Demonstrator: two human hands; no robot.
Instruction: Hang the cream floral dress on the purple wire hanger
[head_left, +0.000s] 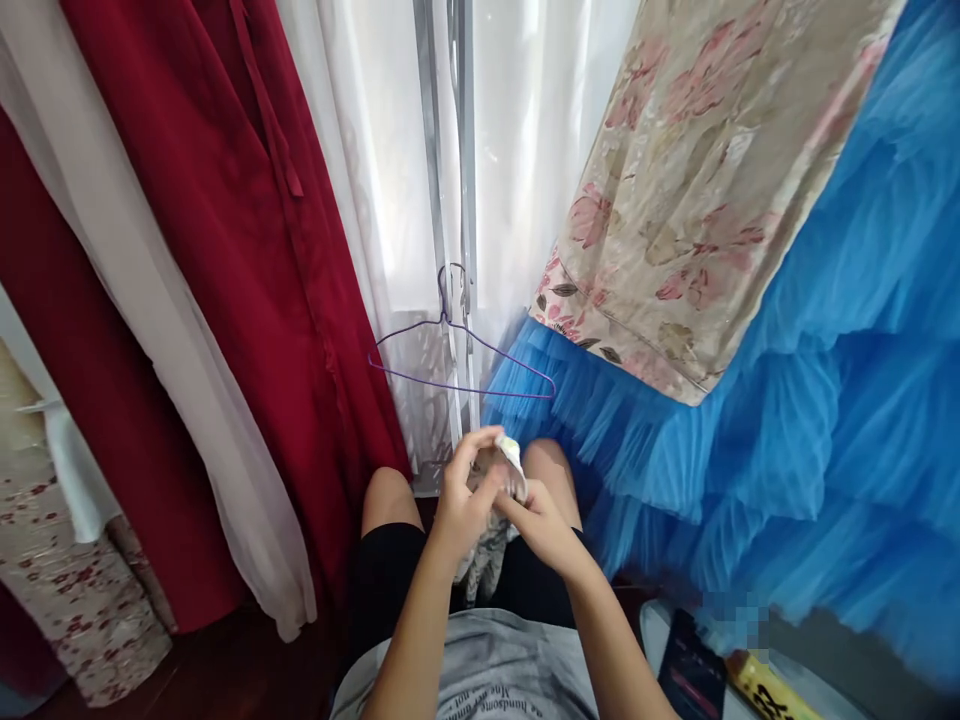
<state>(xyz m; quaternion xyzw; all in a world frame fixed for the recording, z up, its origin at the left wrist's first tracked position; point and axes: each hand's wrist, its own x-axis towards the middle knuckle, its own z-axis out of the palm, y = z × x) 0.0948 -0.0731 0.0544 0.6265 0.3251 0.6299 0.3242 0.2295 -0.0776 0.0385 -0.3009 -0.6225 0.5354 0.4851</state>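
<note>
In front of my lap, a small bunched piece of grey-and-white patterned cloth (484, 560) hangs from my hands. Its white edge (510, 450) sticks up between them. My left hand (466, 500) has its fingers curled round the cloth from the left. From the right, my right hand (536, 515) pinches the same cloth, its fingertips close to the left thumb. Folds hide the cloth's full shape. Just beyond my hands a thin purple wire hanger (461, 390) hangs in front of a grey metal upright (429, 130), with no garment on it.
Long red dresses (225, 250) and a pale pink cloth (172, 330) hang at left. A floral garment (667, 220) and a ruffled blue tulle dress (780, 430) hang at right. White curtain (525, 130) lies behind. A yellow packet (769, 690) and dark object (686, 665) sit lower right.
</note>
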